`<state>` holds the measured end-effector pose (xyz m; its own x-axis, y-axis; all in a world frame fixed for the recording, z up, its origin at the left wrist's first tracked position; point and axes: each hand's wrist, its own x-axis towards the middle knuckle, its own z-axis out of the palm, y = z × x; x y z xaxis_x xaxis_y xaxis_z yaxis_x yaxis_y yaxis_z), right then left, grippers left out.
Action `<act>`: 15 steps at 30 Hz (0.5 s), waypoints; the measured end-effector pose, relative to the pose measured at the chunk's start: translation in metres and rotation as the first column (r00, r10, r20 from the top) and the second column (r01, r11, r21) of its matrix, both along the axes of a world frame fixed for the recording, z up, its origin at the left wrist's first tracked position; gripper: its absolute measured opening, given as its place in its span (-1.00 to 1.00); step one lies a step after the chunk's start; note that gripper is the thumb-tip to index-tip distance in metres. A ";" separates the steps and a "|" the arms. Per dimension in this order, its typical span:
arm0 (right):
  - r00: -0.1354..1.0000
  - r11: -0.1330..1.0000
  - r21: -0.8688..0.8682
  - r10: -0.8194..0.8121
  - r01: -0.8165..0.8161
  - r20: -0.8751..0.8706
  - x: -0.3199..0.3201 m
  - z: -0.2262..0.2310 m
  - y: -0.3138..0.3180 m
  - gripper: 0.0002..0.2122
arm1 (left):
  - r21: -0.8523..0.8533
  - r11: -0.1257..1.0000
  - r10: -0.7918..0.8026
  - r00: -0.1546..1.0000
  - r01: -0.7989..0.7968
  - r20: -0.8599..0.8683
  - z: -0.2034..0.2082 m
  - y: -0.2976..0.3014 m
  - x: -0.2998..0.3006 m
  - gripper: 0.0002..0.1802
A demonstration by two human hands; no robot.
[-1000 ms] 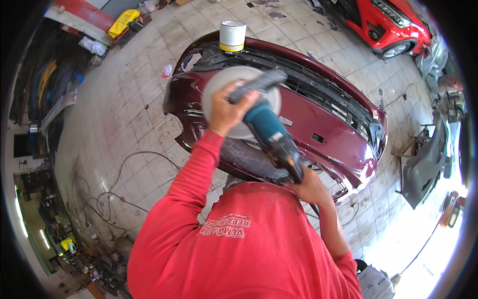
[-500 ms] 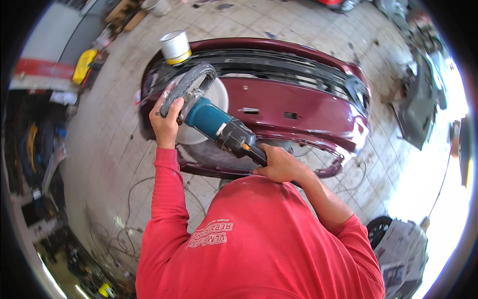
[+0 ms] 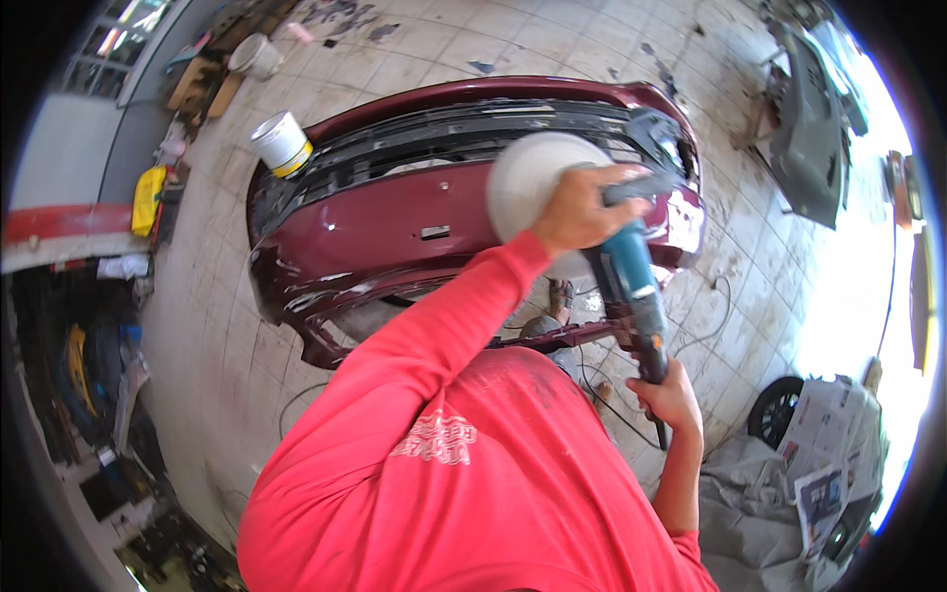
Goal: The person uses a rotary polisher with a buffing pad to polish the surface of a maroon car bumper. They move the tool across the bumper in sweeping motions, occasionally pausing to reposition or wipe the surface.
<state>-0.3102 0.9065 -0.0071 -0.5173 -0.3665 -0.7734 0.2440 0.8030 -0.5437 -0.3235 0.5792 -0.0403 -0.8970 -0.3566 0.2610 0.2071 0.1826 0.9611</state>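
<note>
A teal and black power polisher (image 3: pixel 633 264) with a round white pad (image 3: pixel 528 173) is over the right part of a glossy maroon car bumper (image 3: pixel 380 222). My left hand (image 3: pixel 582 207) is wrapped round its dark front loop handle, close beside the pad. Lower and farther right, my right hand (image 3: pixel 673 397) grips the black rear handle. Parts of the pad and handle are hidden behind my left hand and forearm. The pad's outline is a little blurred. Whether it touches the bumper I cannot tell.
A white can (image 3: pixel 281 143) with a yellow band rests on the bumper's left end. A cable (image 3: pixel 617 409) trails over the tiled floor near my feet. At the right are a grey bumper (image 3: pixel 811 138), a wheel (image 3: pixel 775 409) and a newspaper-covered bundle (image 3: pixel 834 444).
Both hands have carried the polisher from the bumper's left side to its right. The tool has turned so its rear handle points toward me. My view has shifted slightly too.
</note>
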 end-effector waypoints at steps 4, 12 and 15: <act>0.999 0.999 -0.006 -0.031 0.031 -0.011 -0.006 -0.002 0.012 -0.62 | -0.054 0.998 0.013 1.000 -0.015 -0.022 -0.026 0.019 -0.035 -0.47; 0.979 0.986 -0.079 0.155 -0.146 0.132 0.030 -0.003 -0.062 -0.60 | -0.091 0.955 0.278 0.959 -0.283 -0.060 0.013 -0.056 0.102 -0.48; 0.865 0.865 -0.029 0.500 -0.501 -0.042 0.049 0.014 -0.131 -0.69 | -0.077 0.887 0.449 0.889 -0.455 -0.086 0.020 -0.100 0.189 -0.49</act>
